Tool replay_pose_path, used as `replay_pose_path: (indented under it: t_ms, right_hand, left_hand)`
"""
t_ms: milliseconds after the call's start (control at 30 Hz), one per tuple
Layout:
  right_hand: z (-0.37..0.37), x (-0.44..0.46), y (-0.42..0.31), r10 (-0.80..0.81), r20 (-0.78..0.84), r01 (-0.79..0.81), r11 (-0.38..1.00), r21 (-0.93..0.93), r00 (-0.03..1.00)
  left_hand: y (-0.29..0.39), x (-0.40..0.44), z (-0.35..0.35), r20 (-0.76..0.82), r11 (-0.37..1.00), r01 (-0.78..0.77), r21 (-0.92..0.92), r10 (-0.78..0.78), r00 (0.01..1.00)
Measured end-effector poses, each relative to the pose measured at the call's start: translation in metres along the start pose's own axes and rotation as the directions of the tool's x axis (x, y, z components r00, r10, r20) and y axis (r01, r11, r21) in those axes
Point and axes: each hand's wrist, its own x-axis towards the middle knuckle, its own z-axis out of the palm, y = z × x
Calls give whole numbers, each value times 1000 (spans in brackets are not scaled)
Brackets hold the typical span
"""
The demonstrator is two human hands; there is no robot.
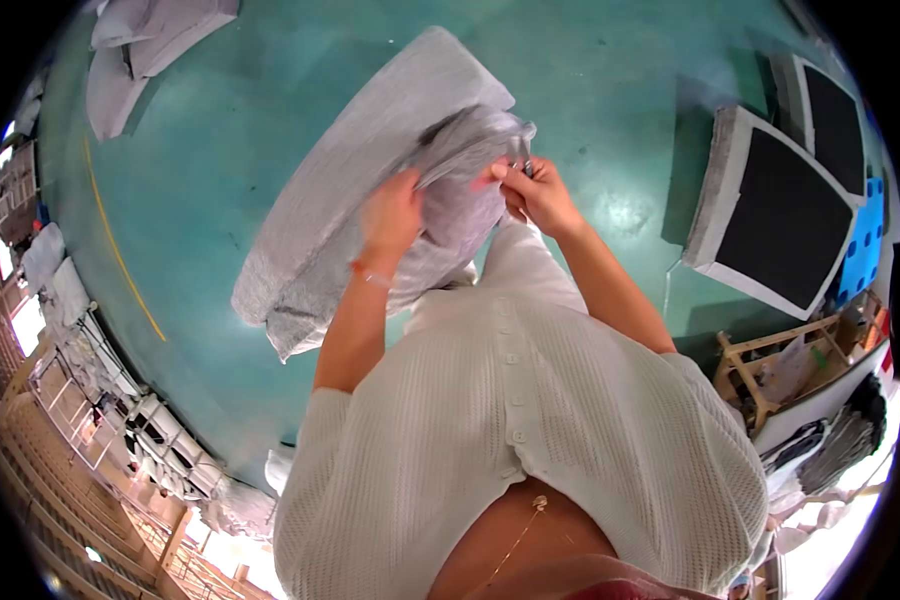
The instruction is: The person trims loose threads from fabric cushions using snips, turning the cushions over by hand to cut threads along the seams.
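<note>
A large grey upholstered cushion (370, 150) stands tilted in front of my legs, with loose grey fabric (460, 200) bunched on its near side. My left hand (393, 212), with a thin band at the wrist, is closed at the edge of this fabric; motion blurs its fingers. To its right, my right hand (542, 198) pinches the fabric's upper right end. A small dark, shiny item and a reddish spot show by the right fingertips, too unclear to name. My fingers hide part of the fabric's edge.
Black-backed grey cushioned panels (775, 215) stand at the right, beside a blue dotted piece (863, 245) and a wooden frame (770, 365). More grey cushions (145, 50) lie at the upper left. A yellow line (120, 245) crosses the green floor (210, 210).
</note>
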Motion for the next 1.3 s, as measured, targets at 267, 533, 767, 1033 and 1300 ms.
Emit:
replay_pose_path:
  t_ms: [267, 533, 767, 1033, 1300]
  right_hand:
    - [-21, 26, 78, 182, -348, -145, 981, 129, 919]
    - [114, 87, 227, 228, -501, -71, 947, 313, 835]
    - [174, 114, 268, 223, -656, -151, 975, 165, 721]
    - [194, 83, 284, 256, -342, -135, 931, 340, 904]
    - [190, 92, 266, 205, -285, -94, 929, 357, 936]
  left_hand:
    - [-114, -174, -155, -313, 946, 273, 174, -210, 926]
    - [-236, -345, -208, -644, 847, 508, -157, -478, 598]
    - [-294, -414, -193, -653, 678, 595, -432, -690, 313]
    - [-325, -426, -171, -517, 547, 186, -816, -835, 187]
    - [-312, -379, -198, -515, 474, -203, -857, -811, 278]
